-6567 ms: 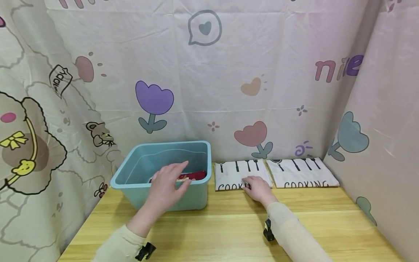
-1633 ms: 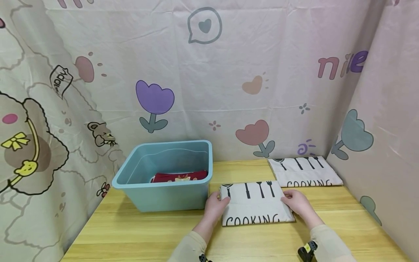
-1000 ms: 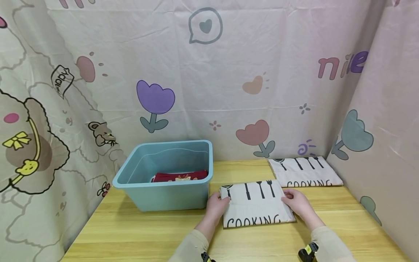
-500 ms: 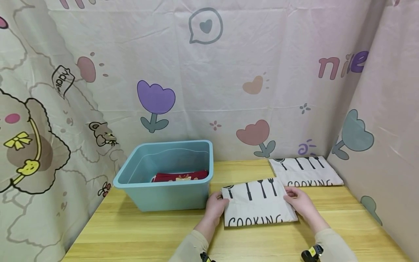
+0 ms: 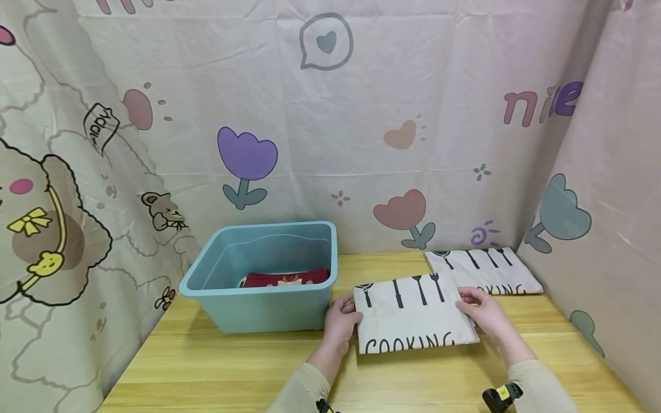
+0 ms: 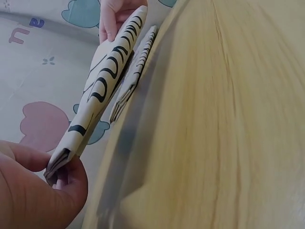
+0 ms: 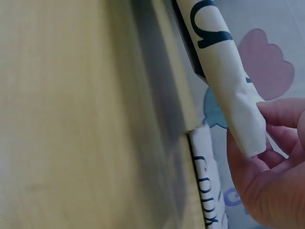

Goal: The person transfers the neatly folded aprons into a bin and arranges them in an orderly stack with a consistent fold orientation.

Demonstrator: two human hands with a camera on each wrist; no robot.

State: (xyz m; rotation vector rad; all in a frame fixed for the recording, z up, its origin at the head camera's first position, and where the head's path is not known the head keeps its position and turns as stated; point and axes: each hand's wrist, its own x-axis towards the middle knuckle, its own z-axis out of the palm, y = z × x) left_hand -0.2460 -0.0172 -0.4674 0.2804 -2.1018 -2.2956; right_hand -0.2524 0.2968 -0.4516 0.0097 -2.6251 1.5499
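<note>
Hands lift a folded "COOKING" cloth clear of the wooden table, just right of a blue plastic bin. Left of the cloth, the bin already holds a folded red cloth on its floor. At the cloth's left edge, the person's left hand pinches the folded layers between thumb and fingers; the left wrist view shows the bundle raised off the wood. At its right edge, the right hand grips the other side, thumb on top and fingers curled beneath. Further right of the bin, against the printed curtain, a second folded "COOKING" cloth lies flat and untouched. Judging by the layout, one cloth is binned, one is in the air beside the bin, and one waits on the table.
</note>
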